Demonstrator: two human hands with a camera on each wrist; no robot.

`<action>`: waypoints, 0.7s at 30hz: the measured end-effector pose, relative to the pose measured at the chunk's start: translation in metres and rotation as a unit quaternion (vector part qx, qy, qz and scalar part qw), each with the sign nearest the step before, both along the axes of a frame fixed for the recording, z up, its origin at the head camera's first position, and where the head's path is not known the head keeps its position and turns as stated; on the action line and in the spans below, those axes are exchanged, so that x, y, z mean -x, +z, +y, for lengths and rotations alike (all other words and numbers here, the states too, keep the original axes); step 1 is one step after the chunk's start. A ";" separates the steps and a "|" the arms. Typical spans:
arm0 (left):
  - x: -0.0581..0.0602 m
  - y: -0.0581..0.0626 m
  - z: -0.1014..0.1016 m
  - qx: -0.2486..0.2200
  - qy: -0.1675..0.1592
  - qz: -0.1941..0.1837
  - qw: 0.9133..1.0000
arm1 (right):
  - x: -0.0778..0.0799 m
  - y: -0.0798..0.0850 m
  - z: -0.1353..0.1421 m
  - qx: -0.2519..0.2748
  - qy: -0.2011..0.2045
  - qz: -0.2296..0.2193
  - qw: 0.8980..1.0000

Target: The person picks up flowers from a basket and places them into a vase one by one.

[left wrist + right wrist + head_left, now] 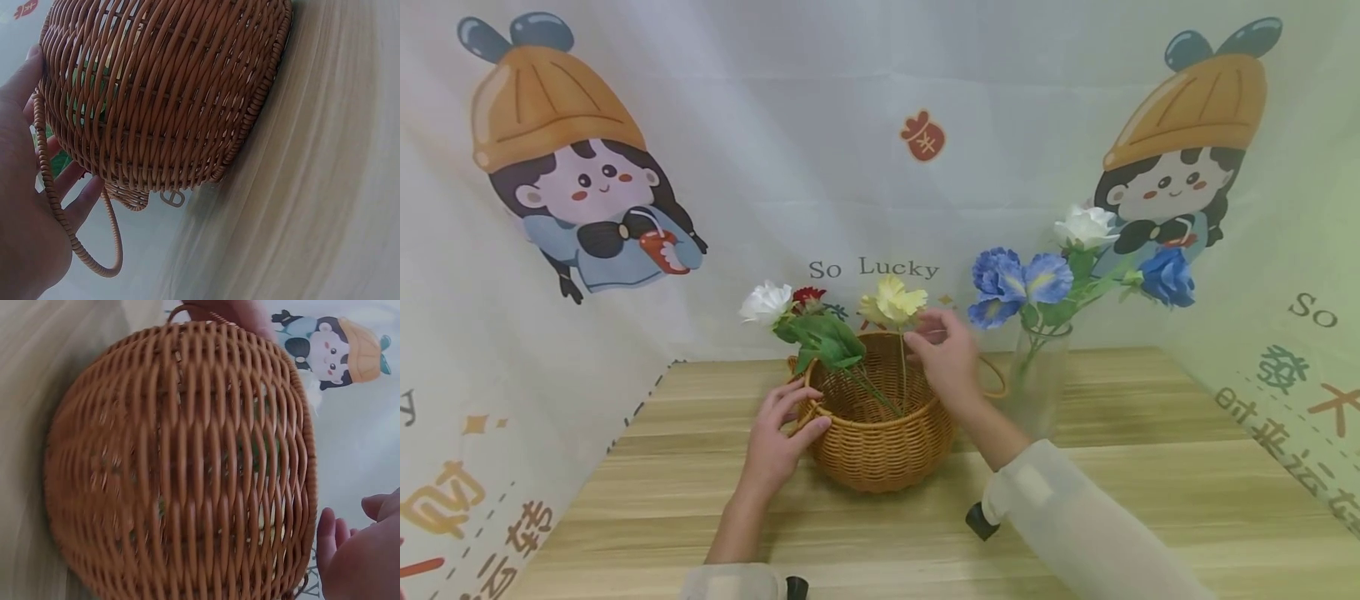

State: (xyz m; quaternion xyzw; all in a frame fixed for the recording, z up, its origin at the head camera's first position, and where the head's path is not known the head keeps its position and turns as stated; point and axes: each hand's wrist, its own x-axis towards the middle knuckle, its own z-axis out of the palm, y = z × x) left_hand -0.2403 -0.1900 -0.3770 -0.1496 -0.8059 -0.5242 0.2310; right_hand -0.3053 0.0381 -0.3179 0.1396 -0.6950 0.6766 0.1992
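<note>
A brown wicker basket [883, 454] stands on the table, holding several artificial flowers. At its left side, my left hand [781, 429] holds it near the rim, with the looped handle [112, 265] around the fingers in the left wrist view. A yellow flower [892, 300] on a thin stem stands upright in the basket. Right beside that blossom is my right hand [947, 354], thumb and fingers apart in the right wrist view. A white flower [766, 303] with green leaves [829, 340] leans out over the left rim, and a dark red blossom [808, 298] shows behind it.
To the right of the basket stands a clear glass vase [1037, 383]. It carries a blue iris [1021, 283], a white rose [1084, 227] and a blue rose [1168, 277]. A printed cloth [820, 167] hangs behind the wooden table [1112, 500].
</note>
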 end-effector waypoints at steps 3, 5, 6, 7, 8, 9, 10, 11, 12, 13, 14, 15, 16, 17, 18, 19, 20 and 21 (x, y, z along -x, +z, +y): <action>0.008 -0.009 -0.004 0.002 0.000 0.003 1.000 | 0.004 0.001 -0.007 -0.020 0.003 -0.027 0.999; 0.017 -0.018 -0.008 0.005 0.001 0.006 1.000 | 0.008 0.000 -0.010 -0.049 0.002 -0.046 0.998; 0.021 -0.022 -0.010 0.006 0.001 0.007 1.000 | 0.010 0.000 -0.011 -0.064 0.002 -0.055 0.996; 0.025 -0.026 -0.011 0.007 0.001 0.009 1.000 | 0.012 -0.001 -0.012 -0.075 0.003 -0.065 0.995; 0.029 -0.030 -0.013 0.009 0.003 0.010 1.000 | 0.014 -0.001 -0.013 -0.084 0.005 -0.074 0.994; 0.029 -0.030 -0.013 0.010 0.003 0.009 1.000 | 0.016 -0.001 -0.013 -0.095 0.009 -0.084 0.992; 0.028 -0.029 -0.012 0.010 0.004 0.009 1.000 | 0.017 0.000 -0.012 -0.101 0.015 -0.095 0.990; 0.027 -0.028 -0.011 0.009 0.004 0.009 1.000 | 0.018 0.000 -0.012 -0.103 0.022 -0.105 0.989; 0.025 -0.026 -0.010 0.007 0.004 0.010 1.000 | 0.020 0.000 -0.011 -0.100 0.033 -0.114 0.988; 0.021 -0.021 -0.009 0.009 0.005 0.013 1.000 | 0.021 0.000 -0.010 -0.098 0.044 -0.122 0.987; 0.017 -0.017 -0.007 0.010 0.005 0.014 1.000 | 0.022 0.000 -0.009 -0.095 0.053 -0.130 0.986; 0.013 -0.014 -0.005 0.011 0.005 0.014 1.000 | 0.022 0.000 -0.008 -0.092 0.062 -0.138 0.984; 0.010 -0.010 -0.003 0.011 0.005 0.015 1.000 | 0.023 0.000 -0.007 -0.088 0.070 -0.146 0.983; 0.006 -0.006 -0.001 0.011 0.006 0.013 1.000 | 0.024 0.000 -0.006 -0.082 0.079 -0.154 0.982; 0.002 -0.002 0.000 0.013 0.007 0.012 1.000 | 0.024 0.000 -0.005 -0.078 0.086 -0.162 0.980; -0.001 0.002 0.001 0.014 0.007 0.010 1.000 | 0.025 0.000 -0.005 -0.077 0.091 -0.169 0.978; -0.002 0.003 0.002 0.013 0.008 0.007 1.000 | 0.025 0.001 -0.004 -0.074 0.095 -0.179 0.976; -0.003 0.004 0.002 0.012 0.008 0.004 1.000 | 0.026 0.001 -0.004 -0.071 0.101 -0.187 0.974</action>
